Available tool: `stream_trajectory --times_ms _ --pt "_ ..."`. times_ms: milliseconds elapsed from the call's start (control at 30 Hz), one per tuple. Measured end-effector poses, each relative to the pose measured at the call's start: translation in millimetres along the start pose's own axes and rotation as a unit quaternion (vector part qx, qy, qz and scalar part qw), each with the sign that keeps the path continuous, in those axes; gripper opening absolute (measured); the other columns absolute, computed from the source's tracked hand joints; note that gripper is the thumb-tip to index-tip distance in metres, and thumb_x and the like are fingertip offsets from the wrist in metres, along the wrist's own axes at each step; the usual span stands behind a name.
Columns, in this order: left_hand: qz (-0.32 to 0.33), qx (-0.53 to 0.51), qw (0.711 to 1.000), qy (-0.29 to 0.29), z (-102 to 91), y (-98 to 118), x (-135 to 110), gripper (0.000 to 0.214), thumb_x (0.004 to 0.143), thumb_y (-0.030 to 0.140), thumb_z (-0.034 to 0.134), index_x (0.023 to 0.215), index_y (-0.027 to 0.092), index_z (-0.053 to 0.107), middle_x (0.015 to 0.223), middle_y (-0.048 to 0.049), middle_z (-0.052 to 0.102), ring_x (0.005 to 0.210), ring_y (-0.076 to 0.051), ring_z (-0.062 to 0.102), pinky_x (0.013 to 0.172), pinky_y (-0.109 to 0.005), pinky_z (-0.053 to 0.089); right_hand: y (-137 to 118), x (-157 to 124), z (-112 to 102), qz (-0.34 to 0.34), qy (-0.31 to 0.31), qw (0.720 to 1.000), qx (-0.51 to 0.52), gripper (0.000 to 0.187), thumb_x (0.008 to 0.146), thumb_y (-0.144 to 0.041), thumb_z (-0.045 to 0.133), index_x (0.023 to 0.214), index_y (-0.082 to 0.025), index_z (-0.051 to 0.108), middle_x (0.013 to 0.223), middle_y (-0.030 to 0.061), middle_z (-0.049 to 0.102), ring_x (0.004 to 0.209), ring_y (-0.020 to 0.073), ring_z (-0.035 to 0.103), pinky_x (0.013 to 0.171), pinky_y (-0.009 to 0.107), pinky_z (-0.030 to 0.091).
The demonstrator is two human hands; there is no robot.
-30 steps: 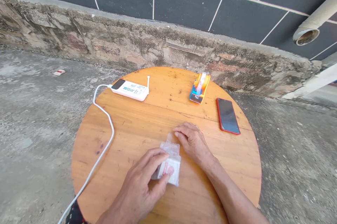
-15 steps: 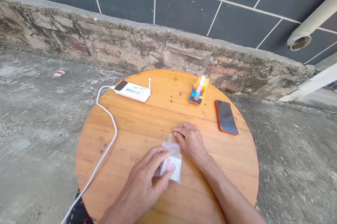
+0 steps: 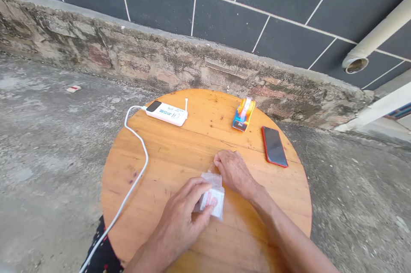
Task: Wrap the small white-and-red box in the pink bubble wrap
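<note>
A small clear plastic packet [image 3: 217,209] with white and pink contents lies near the middle of the round wooden table. My left hand [image 3: 188,206] is closed on its left side, with thumb and fingers pressing on the packet. At the packet's far end a clear strip [image 3: 211,167] sticks out, thin and hard to see. My right hand [image 3: 233,169] pinches the end of this strip, with its fingers curled close to the table top. Whether the strip is tape or a flap of the plastic I cannot tell.
An orange and blue tape dispenser [image 3: 244,114] stands at the back of the wooden table [image 3: 160,157]. A red-edged phone [image 3: 274,146] lies at right. At left back lies a white device [image 3: 167,113], its white cable [image 3: 141,170] running over the table's left edge. Behind rises a stone-based wall [image 3: 167,61].
The camera view has shifted slightly. Both hands keep nearly the same places on the packet and strip, and the strip's angle under my right fingers has changed a little.
</note>
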State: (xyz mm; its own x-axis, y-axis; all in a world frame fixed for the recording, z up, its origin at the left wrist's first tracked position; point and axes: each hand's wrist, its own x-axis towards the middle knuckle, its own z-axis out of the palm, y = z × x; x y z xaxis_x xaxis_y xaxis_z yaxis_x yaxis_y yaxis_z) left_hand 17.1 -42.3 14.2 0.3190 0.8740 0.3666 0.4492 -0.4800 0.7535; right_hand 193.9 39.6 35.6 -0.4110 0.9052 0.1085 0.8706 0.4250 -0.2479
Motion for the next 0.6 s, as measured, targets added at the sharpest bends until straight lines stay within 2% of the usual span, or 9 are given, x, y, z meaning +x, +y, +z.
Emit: stream_trajectory --times_ms 133,233,367,600 --pt "-0.008 -0.001 1.0 -0.003 0.9 -1 0 0.023 0.087 0.018 0.051 0.109 0.023 0.054 0.108 -0.0057 0.061 0.098 -0.017 0.062 0.081 -0.028 0.052 2 -6 -1 0.002 0.006 0.999 0.051 0.014 0.089 -0.011 0.045 0.083 -0.02 0.054 0.076 -0.0006 0.065 0.071 0.0146 0.057 0.076 0.029 0.036" --pt "-0.009 -0.002 1.0 0.0 1.0 -2 0 0.023 0.087 0.019 0.051 0.109 0.023 0.055 0.108 -0.0061 0.061 0.096 -0.017 0.062 0.081 -0.028 0.053 3 -7 2 0.007 0.022 0.992 0.12 0.011 0.088 -0.013 0.048 0.093 -0.021 0.053 0.08 -0.0016 0.066 0.075 0.0138 0.06 0.073 0.027 0.041" --pt "-0.006 -0.002 1.0 -0.003 0.4 -2 -1 0.024 0.087 0.019 0.051 0.11 0.024 0.054 0.11 -0.0067 0.061 0.097 -0.017 0.062 0.082 -0.029 0.053 5 -6 7 0.013 0.055 0.964 0.26 0.017 0.085 -0.015 0.051 0.1 -0.022 0.056 0.087 0.0 0.066 0.082 0.0148 0.061 0.073 0.027 0.046" --pt "-0.012 -0.006 1.0 0.001 0.1 -1 0 0.024 0.087 0.018 0.051 0.11 0.024 0.054 0.11 -0.0063 0.061 0.097 -0.017 0.062 0.082 -0.029 0.053 6 -12 3 0.011 0.059 0.934 0.353 0.013 0.086 -0.019 0.053 0.097 -0.021 0.06 0.09 0.0007 0.064 0.086 0.0151 0.06 0.079 0.029 0.047"
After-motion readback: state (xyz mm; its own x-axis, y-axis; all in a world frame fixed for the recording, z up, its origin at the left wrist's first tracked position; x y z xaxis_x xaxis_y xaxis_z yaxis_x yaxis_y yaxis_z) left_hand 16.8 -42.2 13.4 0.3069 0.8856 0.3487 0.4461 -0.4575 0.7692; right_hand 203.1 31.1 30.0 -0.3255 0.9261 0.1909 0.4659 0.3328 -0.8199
